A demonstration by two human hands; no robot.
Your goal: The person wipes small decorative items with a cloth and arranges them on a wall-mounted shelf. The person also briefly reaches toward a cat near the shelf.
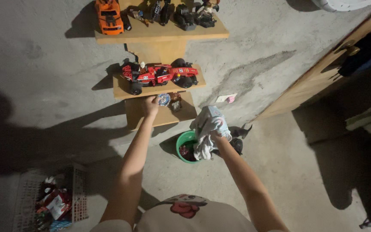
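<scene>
My left hand (150, 105) fingers pinch small round toy (163, 99) at lowest wooden shelf (139, 115). Right hand (216, 136) fingers grip pale cloth (207, 129) above green bucket (184, 141). Red toy car (159, 75) on shelf above. Concrete wall, floor.

Stepped wooden shelf (159, 32) against a concrete wall. Above the red toy racing car (162, 75): orange toy car (108, 17) and dark figures (185, 15). Below it: small round toy (163, 99), brown figure (176, 102). Further below, on concrete floor (305, 172): green bucket (184, 141), white basket (26, 193).
</scene>
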